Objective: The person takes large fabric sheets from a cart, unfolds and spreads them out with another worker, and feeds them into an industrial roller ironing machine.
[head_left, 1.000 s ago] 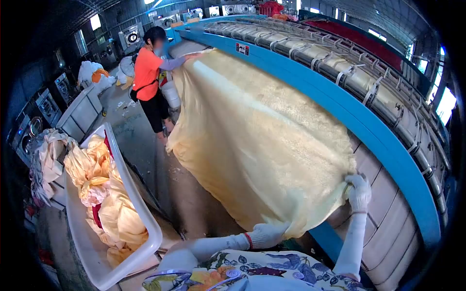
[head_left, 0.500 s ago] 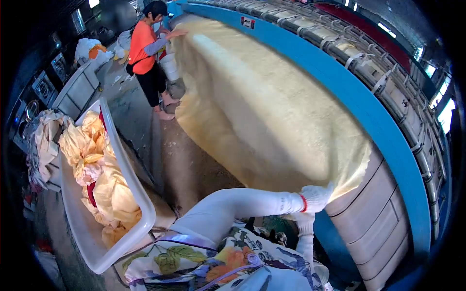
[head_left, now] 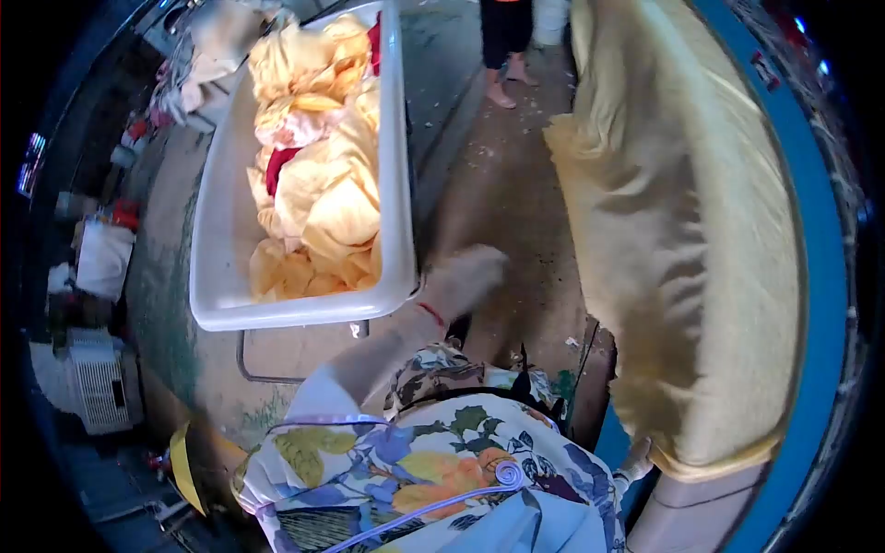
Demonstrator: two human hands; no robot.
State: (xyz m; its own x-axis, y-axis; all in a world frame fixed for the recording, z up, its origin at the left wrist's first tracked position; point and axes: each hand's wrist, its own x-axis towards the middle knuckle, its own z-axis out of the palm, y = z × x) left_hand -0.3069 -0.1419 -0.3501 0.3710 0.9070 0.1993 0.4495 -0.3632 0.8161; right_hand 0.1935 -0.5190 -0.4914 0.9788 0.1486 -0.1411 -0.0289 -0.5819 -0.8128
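A large pale yellow cloth (head_left: pixel 737 276) hangs in folds over the long machine on the right. My right hand (head_left: pixel 634 460), in a whitish glove, is at the cloth's lower near corner and appears to pinch its edge; the fingers are small and partly hidden. My left hand (head_left: pixel 470 276), gloved with a red cuff band, is smeared by motion. It is away from the cloth, just right of the white tub (head_left: pixel 398 212). Crumpled yellow cloths (head_left: pixel 336 194) and a dark red piece (head_left: pixel 278 170) lie in the tub.
Another person's legs (head_left: pixel 502 55) stand at the far end of the cloth. A blue machine frame (head_left: pixel 816 230) runs along the right. Heaped fabrics (head_left: pixel 207 55) lie behind the tub; a white slatted box (head_left: pixel 100 382) stands at the left on the worn floor.
My left hand has let go of the cloth and swung left toward the tub. The view has turned down and left. The cloth now hangs closer against the machine.
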